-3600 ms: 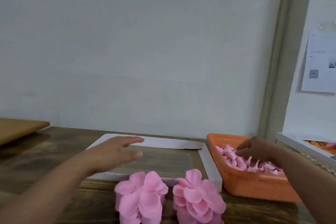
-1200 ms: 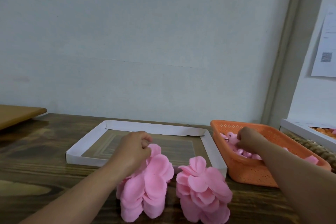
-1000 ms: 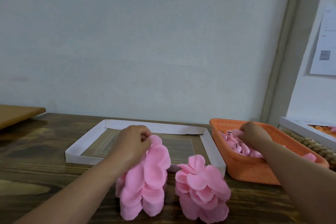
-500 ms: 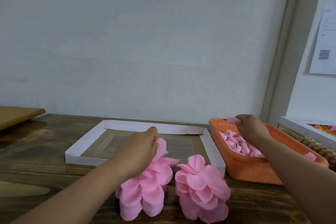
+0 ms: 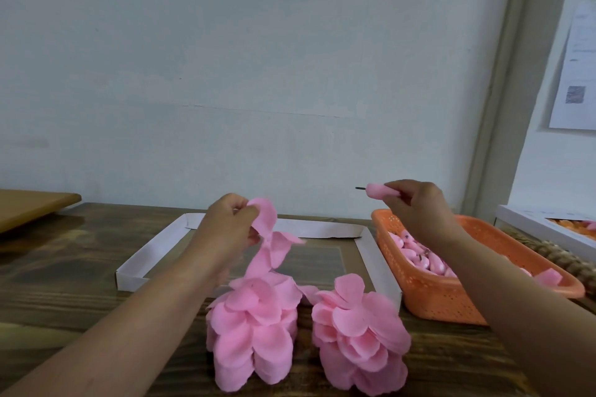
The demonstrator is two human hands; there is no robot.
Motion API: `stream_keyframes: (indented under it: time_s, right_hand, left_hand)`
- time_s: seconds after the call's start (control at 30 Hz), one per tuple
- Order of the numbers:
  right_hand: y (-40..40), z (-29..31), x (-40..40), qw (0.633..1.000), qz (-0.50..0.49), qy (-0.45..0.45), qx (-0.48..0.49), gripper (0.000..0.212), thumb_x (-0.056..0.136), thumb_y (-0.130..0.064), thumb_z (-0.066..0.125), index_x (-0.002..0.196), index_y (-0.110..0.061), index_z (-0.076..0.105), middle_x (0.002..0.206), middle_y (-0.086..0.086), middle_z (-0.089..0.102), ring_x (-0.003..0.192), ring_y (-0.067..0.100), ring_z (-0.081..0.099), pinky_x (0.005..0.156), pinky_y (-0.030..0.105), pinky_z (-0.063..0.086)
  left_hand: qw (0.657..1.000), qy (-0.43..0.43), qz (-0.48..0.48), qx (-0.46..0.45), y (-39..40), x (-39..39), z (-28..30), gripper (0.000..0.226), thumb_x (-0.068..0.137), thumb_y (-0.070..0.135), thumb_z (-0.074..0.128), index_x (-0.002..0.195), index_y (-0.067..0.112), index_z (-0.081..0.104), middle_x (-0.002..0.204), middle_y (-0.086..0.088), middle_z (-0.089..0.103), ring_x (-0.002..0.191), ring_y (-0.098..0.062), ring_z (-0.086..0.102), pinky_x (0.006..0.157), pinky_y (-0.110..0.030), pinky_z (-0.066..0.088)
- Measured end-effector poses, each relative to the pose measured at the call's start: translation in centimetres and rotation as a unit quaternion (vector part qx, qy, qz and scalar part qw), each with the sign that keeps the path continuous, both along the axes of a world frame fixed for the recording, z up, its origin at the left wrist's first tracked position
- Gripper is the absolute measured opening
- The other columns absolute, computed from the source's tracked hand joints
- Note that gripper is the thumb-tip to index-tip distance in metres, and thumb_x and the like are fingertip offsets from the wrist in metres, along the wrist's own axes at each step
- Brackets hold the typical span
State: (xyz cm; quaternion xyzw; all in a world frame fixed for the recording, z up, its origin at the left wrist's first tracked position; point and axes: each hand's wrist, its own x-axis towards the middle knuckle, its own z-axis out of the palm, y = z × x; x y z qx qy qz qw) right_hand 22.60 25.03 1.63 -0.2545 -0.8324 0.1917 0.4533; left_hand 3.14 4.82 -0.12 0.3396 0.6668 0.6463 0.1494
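Two stacks of pink fabric petals stand at the table's front: the left stack (image 5: 253, 332) and the right stack (image 5: 358, 335). My left hand (image 5: 227, 224) pinches a pink petal layer (image 5: 267, 235) and holds it up above the left stack, its lower end still trailing onto the stack. My right hand (image 5: 416, 203) holds a pink flower bud (image 5: 379, 190) with a short dark stem pointing left, raised above the orange basket (image 5: 448, 296) that holds several more pink buds.
A shallow white cardboard tray (image 5: 151, 251) lies on the dark wooden table (image 5: 64, 284) behind the stacks. A white box (image 5: 532, 226) with orange pieces sits at the far right, a tan board (image 5: 29, 208) at the far left. The wall is close behind.
My left hand has lifted a petal layer off the left stack. My right hand has come up out of the basket with a bud in its fingers.
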Motion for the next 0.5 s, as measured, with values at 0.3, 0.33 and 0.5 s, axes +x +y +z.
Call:
stream_keyframes:
  time_s: [0.3, 0.33, 0.5]
  right_hand:
    - [-10.4, 1.5, 0.2, 0.979, 0.203, -0.030, 0.012, 0.032, 0.082, -0.005, 0.067, 0.082, -0.037, 0.066, 0.076, -0.017, 0.068, 0.063, 0.000, 0.059, 0.060, 0.010, 0.045]
    - [-11.1, 1.3, 0.3, 0.978, 0.202, -0.042, 0.021, 0.031, 0.081, -0.005, 0.068, 0.081, -0.036, 0.066, 0.078, -0.018, 0.068, 0.065, 0.000, 0.060, 0.061, 0.009, 0.044]
    - [-12.1, 0.0, 0.6, 0.983, 0.155, -0.087, 0.055, 0.011, 0.081, -0.014, 0.068, 0.085, -0.023, 0.071, 0.073, -0.004, 0.066, 0.065, 0.011, 0.057, 0.068, 0.029, 0.046]
  left_hand:
    - [0.999, 0.036, 0.002, 0.035, 0.0, 1.6, 1.3, 0.008, 0.095, 0.018, 0.048, 0.088, 0.017, 0.050, 0.083, -0.005, 0.059, 0.067, -0.021, 0.060, 0.069, -0.035, 0.051]
    - [0.999, 0.035, 0.002, 0.035, 0.0, 1.8, 1.4, 0.007, 0.096, 0.020, 0.046, 0.089, 0.018, 0.049, 0.084, -0.007, 0.059, 0.066, -0.022, 0.060, 0.068, -0.035, 0.051]
    - [0.999, 0.045, 0.002, 0.014, -0.3, 2.5, 1.2, 0.012, 0.097, 0.027, 0.043, 0.091, 0.018, 0.048, 0.102, -0.017, 0.066, 0.087, -0.036, 0.062, 0.073, -0.041, 0.046]
